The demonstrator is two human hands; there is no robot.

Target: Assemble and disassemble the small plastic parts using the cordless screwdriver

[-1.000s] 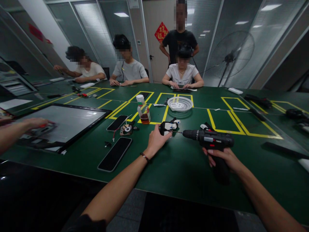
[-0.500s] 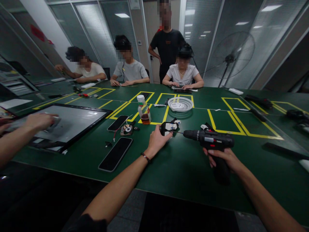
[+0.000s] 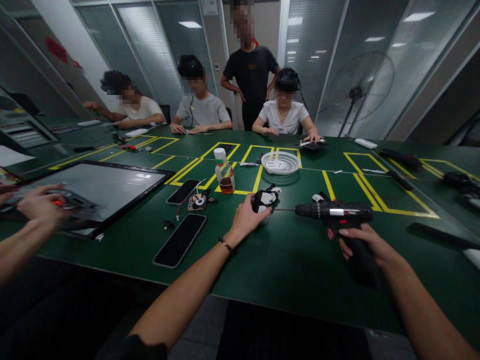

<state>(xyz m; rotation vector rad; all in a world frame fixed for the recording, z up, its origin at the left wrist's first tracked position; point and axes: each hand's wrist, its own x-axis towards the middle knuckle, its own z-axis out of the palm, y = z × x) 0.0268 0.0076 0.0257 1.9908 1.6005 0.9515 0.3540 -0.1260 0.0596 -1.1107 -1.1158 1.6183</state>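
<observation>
My left hand (image 3: 245,218) is closed around a small black and white part (image 3: 267,198), holding it just above the table. In my right hand (image 3: 369,241) is a black cordless drill (image 3: 337,214), gripped by its handle and pointing left. The drill's long thin bit (image 3: 284,209) reaches to the near right side of the part; whether its tip touches is hidden by my left fingers. Behind the drill's chuck lies a small black and white piece (image 3: 320,196). A bottle of reddish liquid (image 3: 227,178) stands beyond my left hand.
On the green table (image 3: 240,270) lie a phone (image 3: 180,241), a smaller phone (image 3: 183,191), a small motor-like part with wires (image 3: 197,201) and a white basket (image 3: 281,170). At left, another person's hands (image 3: 41,205) hold a tool over a framed panel (image 3: 123,182). Several people are across the table.
My right hand and the drill have moved a little right, showing more of the bit. The part in my left hand has tilted slightly. Across the table, a seated person's hand has moved right.
</observation>
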